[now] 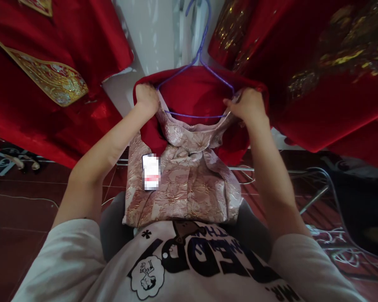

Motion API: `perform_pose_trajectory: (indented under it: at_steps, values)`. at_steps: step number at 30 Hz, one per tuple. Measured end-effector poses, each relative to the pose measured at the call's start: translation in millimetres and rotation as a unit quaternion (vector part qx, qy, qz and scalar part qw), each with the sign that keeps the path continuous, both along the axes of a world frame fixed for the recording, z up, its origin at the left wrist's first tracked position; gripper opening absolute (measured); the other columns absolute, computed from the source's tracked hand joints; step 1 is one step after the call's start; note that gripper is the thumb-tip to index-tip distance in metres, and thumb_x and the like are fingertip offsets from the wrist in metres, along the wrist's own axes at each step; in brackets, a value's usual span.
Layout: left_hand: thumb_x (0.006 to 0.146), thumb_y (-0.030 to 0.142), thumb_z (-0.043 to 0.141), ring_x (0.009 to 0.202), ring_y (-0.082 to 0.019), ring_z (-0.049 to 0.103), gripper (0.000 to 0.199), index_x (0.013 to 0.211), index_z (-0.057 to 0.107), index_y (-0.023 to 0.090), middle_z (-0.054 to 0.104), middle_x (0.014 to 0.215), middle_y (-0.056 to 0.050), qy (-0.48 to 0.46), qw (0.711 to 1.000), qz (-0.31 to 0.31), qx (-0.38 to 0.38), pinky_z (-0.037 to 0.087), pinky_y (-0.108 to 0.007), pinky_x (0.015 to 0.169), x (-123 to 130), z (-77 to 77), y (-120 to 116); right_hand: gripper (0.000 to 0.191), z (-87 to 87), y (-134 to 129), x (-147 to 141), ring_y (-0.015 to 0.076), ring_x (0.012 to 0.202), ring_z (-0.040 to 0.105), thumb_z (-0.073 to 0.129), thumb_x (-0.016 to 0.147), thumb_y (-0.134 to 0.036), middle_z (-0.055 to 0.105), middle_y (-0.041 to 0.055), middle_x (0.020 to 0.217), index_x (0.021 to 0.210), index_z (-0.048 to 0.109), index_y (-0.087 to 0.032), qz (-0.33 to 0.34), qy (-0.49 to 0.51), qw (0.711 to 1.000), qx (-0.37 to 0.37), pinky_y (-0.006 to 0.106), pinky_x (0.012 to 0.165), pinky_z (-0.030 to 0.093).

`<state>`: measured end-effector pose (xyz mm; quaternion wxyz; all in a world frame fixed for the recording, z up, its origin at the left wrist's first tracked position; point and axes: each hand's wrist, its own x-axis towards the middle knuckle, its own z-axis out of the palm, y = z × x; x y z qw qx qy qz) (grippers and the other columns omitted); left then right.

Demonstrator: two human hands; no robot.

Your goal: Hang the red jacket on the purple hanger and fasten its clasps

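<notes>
A pink and gold brocade dress (189,184) hangs in front of me on a purple wire hanger (195,114), its lower part close to my lap. Red cloth (192,92) lies behind the neckline and comes down on both sides. My left hand (147,98) is closed on the dress's left shoulder at the hanger's end. Opposite it, my right hand (250,105) grips the other shoulder, thumb towards the neckline. A white tag (151,172), partly blurred out, dangles over the dress front.
Red garments with gold embroidery (61,79) hang at the left, and more red sequinned cloth (343,54) at the right. A dark chair (359,201) with metal legs stands at the right. Loose white cables (346,256) lie on the reddish tiled floor (19,226).
</notes>
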<state>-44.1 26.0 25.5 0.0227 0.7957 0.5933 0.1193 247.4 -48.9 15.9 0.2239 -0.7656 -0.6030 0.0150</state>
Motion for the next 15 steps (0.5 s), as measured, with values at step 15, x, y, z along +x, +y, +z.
perform_pose_trajectory:
  at_steps: [15]
  values:
    - [0.104,0.056,0.041,0.095,-0.015,0.054,0.049,0.122,0.062,0.015,0.070,0.122,-0.002,-0.174,0.972,-0.045,-0.148,0.048,-0.030,0.087,-73,12.0,8,0.006,27.9,-24,52,0.0059,0.064,0.057,0.072,0.092,-0.014,0.069,-0.0012,0.071,0.097,0.076,-0.014,0.196,0.257,0.945,-0.045,0.022,0.066,0.044]
